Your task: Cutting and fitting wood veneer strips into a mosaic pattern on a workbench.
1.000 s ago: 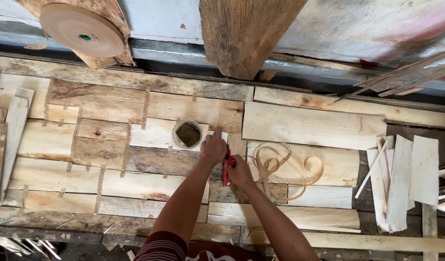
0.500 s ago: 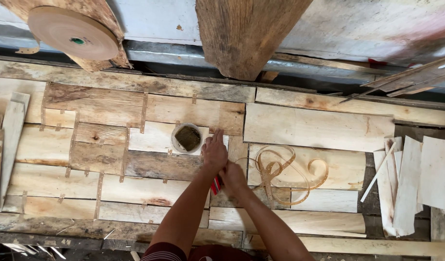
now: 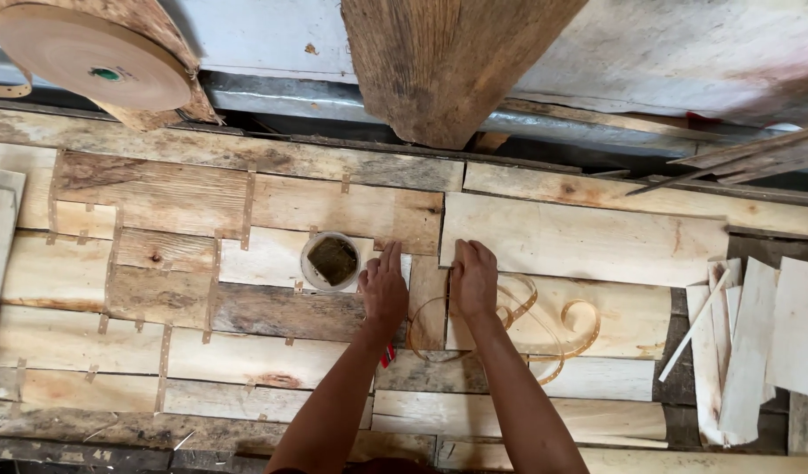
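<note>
Pressing flat, fingers apart, the left hand (image 3: 384,294) and right hand (image 3: 473,279) grip nothing, veneer sheet (image 3: 426,303) lying beneath them.

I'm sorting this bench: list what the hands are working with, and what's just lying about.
In use:
left hand and right hand, pressed flat on the veneer sheets
curled paper tape strip
small round cup

Lying about:
big tape roll
loose veneer offcuts
wooden post

Soft, even daylight – faint shadows – upper right edge blurred.
</note>
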